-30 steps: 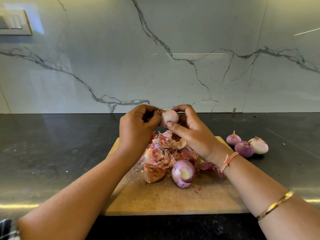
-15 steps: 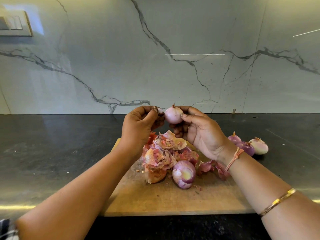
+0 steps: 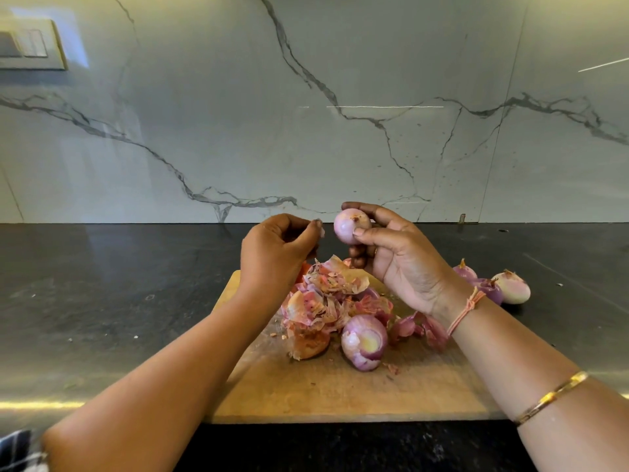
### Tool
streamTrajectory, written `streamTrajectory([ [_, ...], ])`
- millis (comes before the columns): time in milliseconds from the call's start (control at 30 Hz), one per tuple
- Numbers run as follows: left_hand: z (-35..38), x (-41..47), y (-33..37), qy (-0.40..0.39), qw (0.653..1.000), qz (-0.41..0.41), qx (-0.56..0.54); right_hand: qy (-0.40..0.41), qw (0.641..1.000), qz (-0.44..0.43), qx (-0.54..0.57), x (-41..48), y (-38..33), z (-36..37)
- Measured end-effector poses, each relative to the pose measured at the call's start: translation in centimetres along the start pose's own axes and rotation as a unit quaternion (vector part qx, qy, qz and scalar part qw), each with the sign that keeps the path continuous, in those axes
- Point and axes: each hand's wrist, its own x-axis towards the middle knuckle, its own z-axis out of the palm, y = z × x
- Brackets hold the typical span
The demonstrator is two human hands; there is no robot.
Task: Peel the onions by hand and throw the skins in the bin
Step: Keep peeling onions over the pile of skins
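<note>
My right hand (image 3: 398, 253) holds a small pale pink onion (image 3: 350, 225) between thumb and fingers, raised above the wooden cutting board (image 3: 340, 393). My left hand (image 3: 275, 250) is a little to its left, fingers curled, pinching a tiny scrap of skin (image 3: 321, 232) at the fingertips. A heap of pink and orange onion skins (image 3: 326, 301) lies on the board below both hands. One partly peeled purple onion (image 3: 364, 340) rests on the board in front of the heap.
Three peeled onions (image 3: 503, 287) lie on the dark stone counter (image 3: 119, 294) right of the board. A marble backsplash (image 3: 306, 114) rises behind, with a switch plate (image 3: 30, 46) at upper left. No bin is in view.
My two hands have drawn apart: the left pulled away from the onion with a bit of skin, and the right lifted and turned the onion.
</note>
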Motion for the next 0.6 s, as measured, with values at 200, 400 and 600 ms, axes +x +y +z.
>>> streamTrajectory([
  [200, 0.09, -0.61, 0.40, -0.057, 0.996, 0.067, -0.006, -0.015, 1.000, -0.007, -0.025, 0.03, 0.33, -0.09],
  [400, -0.04, -0.58, 0.47, -0.072, 0.992, 0.099, 0.003, -0.019, 0.996, -0.015, -0.088, -0.08, 0.44, 0.00],
  [600, 0.04, -0.46, 0.20, -0.047, 0.988, 0.138, 0.047, -0.015, 0.991, -0.032, -0.128, -0.14, 0.60, 0.20],
])
